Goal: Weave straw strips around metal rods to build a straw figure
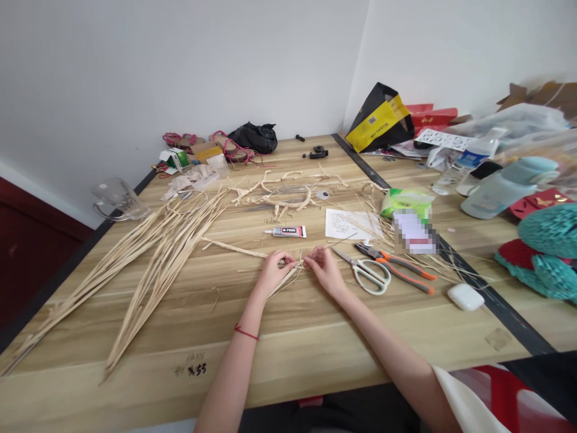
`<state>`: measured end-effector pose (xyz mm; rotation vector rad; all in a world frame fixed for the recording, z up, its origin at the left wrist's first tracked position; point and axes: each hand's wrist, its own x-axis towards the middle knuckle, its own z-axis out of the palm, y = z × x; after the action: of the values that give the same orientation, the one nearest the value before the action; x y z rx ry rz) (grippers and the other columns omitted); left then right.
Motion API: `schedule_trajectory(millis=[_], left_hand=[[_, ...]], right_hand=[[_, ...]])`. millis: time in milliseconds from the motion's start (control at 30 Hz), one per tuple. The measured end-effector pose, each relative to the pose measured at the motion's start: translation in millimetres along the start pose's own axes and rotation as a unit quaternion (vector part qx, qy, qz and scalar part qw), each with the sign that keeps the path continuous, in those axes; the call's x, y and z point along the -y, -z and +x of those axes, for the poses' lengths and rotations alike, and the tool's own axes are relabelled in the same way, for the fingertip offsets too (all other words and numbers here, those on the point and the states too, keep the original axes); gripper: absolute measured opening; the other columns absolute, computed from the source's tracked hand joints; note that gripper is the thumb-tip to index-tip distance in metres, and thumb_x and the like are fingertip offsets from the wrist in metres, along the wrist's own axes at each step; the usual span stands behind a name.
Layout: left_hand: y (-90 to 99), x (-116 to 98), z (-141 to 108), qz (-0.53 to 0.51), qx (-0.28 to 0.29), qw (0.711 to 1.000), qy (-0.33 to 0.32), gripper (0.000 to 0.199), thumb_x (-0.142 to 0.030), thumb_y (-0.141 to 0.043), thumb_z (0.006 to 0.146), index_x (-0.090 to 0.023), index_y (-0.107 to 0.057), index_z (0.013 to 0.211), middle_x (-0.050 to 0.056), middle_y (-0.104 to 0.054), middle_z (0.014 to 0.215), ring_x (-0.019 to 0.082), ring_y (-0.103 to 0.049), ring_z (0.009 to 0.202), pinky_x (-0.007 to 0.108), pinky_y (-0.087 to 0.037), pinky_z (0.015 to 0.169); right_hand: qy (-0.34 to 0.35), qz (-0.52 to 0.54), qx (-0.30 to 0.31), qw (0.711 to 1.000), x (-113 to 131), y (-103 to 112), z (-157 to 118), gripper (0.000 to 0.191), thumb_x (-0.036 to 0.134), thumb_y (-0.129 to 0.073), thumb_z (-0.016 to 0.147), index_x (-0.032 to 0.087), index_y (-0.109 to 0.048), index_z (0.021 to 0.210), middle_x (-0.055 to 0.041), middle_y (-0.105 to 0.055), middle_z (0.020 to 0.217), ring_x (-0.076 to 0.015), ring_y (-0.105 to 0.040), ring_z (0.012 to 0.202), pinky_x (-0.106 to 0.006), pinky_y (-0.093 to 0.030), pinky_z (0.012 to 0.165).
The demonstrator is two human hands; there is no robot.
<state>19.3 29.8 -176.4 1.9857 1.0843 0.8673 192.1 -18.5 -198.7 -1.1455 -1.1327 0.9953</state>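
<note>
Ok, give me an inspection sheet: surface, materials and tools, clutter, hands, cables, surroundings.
Surface: wood-grain table, handwritten marks near its front edge.
Materials and tools: pale strips bunched at left; glue tube near the middle; scissors and pliers at right.
Clutter: glass mug far left; black-and-yellow bag and pale blue bottle at right.
Hands: left hand and right hand close together, both pinching thin strands.
Cables: nothing seen for certain.
Surroundings: pale walls behind the table.
</note>
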Motion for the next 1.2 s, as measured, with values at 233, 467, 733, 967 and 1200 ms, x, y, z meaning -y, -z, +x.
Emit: schedule_trajectory(millis=[233,467,733,967,1200], left_hand=[[-0.1,-0.1,0.0,0.003,0.003,1.000,0.002,0.010,-0.028,-0.066,0.081,-0.018,-0.067,0.077,0.003,-0.068,0.081,0.018,-0.063,0.080,0.030,-0.048,0.076],[-0.3,-0.4,-0.1,0.009,0.001,1.000,0.000,0.012,-0.028,-0.064,0.081,-0.018,-0.066,0.076,0.004,-0.067,0.081,0.019,-0.062,0.081,0.030,-0.048,0.076],[0.9,-2.0,0.3,0.016,0.003,1.000,-0.008,0.011,-0.027,-0.063,0.083,-0.019,-0.064,0.077,0.003,-0.066,0.082,0.019,-0.061,0.082,0.031,-0.046,0.078],[-0.3,-2.2,0.5,0.024,-0.006,1.000,-0.009,0.010,-0.025,-0.062,0.084,-0.019,-0.062,0.077,0.003,-0.064,0.082,0.018,-0.059,0.083,0.031,-0.045,0.078],[-1.2,-0.8,1.1,0.024,-0.012,1.000,-0.010,0.010,-0.025,-0.061,0.085,-0.019,-0.063,0.077,0.003,-0.064,0.082,0.018,-0.060,0.082,0.031,-0.047,0.077]], right_hand=[[-0.002,0.000,0.003,1.000,0.9,0.6,0.4,0.032,0.045,-0.066,0.079,0.026,-0.043,0.092,-0.0015,-0.066,0.078,-0.0219,-0.067,0.071,-0.040,-0.056,0.070],[-0.005,-0.001,0.001,1.000,3.6,0.2,0.0,0.033,0.046,-0.065,0.079,0.026,-0.042,0.092,-0.0018,-0.065,0.080,-0.0219,-0.067,0.071,-0.040,-0.056,0.071],[-0.009,0.001,-0.001,1.000,2.6,-0.1,0.2,0.034,0.046,-0.066,0.079,0.026,-0.043,0.092,-0.0020,-0.066,0.079,-0.0219,-0.068,0.073,-0.040,-0.057,0.073],[-0.012,0.004,-0.001,1.000,4.7,-1.0,-1.0,0.034,0.047,-0.066,0.079,0.026,-0.043,0.092,-0.0021,-0.067,0.081,-0.0215,-0.068,0.072,-0.041,-0.057,0.073],[-0.016,0.006,0.000,1.000,7.2,-1.7,-1.6,0.036,0.049,-0.066,0.078,0.026,-0.042,0.092,-0.0019,-0.067,0.080,-0.0223,-0.068,0.073,-0.041,-0.057,0.071]])
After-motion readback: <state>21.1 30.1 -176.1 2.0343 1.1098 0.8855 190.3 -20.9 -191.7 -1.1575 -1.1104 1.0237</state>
